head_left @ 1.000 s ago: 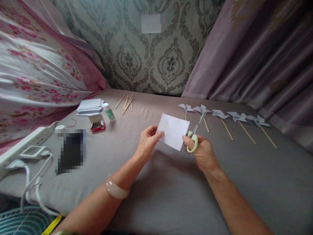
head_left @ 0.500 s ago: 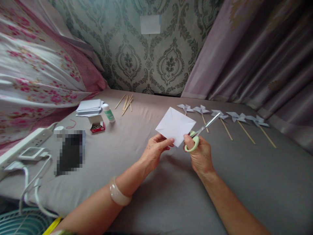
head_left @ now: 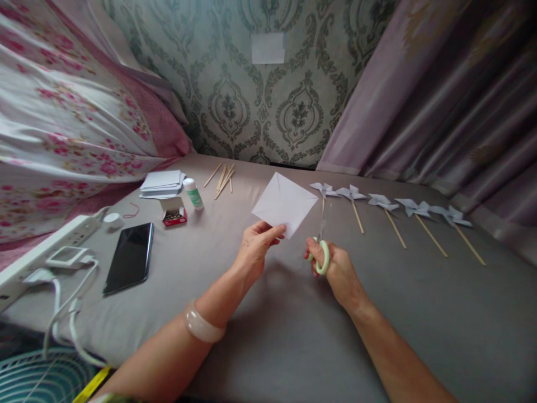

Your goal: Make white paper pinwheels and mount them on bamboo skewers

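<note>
My left hand (head_left: 257,246) pinches the lower corner of a white square of paper (head_left: 284,202) and holds it up over the grey bed sheet (head_left: 268,330), turned like a diamond. My right hand (head_left: 335,270) is closed round the pale green handles of a pair of scissors (head_left: 322,251). The blades point up and away, just to the right of the paper's lower right edge. A pale bangle sits on my left wrist.
Several paper pinwheels on wooden sticks (head_left: 390,210) lie in a row at the right. At the left are a paper stack (head_left: 161,183), glue stick (head_left: 194,193), small red box (head_left: 174,212), loose sticks (head_left: 222,178), phone (head_left: 129,264), power strip with cables (head_left: 50,252).
The paper has been turned from a flat rectangle view to a diamond and shifted left. The scissors swung from pointing right to pointing nearly straight up, beside the paper's edge.
</note>
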A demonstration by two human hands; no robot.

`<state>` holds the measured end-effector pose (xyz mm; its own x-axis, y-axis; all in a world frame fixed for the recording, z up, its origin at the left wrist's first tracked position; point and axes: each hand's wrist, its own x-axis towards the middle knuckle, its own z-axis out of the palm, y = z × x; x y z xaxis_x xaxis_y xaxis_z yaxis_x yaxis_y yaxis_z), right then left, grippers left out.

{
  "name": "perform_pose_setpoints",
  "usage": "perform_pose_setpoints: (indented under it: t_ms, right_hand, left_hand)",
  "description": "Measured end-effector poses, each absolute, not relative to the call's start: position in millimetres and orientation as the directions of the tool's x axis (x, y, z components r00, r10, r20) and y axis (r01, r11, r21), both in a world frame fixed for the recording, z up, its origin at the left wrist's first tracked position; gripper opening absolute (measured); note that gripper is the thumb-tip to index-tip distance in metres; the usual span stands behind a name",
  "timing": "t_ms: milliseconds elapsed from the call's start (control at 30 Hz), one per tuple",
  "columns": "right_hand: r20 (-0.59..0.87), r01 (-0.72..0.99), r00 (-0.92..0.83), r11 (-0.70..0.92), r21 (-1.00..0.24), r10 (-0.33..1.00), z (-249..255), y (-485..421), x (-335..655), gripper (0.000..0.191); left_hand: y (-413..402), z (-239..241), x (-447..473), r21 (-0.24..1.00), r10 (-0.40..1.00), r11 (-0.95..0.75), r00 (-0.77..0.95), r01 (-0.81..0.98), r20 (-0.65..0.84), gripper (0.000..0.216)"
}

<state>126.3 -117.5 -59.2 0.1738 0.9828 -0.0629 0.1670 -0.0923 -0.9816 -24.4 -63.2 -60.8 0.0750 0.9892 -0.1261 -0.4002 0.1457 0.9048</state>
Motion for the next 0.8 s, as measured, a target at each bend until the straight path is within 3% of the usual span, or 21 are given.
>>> perform_pose_setpoints:
  t_ms: [133,400,800]
  right_hand:
    - [-0.168,0.273,0.002,-0.162,-0.948,0.986,-58.9,-120.1,120.2,0.062]
    - [-0.22,0.426,-0.212,-0.112,-0.898,0.952,-64.7,-125.3,116.4,0.057]
    - [-0.246,0.404,-0.222,-0.141,-0.904,0.944,-64.6,-126.4,113.8,0.053]
  left_hand:
    - [-55.7,-56.2,-32.8,0.897,0.994,0.105,0.006,-0.43,-0.113,0.02]
    - [-56.9,-55.9,-31.9,0.895,0.993,0.11,0.016,-0.433,-0.114,0.02]
    - [-60.7,-56.1,-28.6,0.896,0.989,0.145,0.041,-0.419,-0.142,0.02]
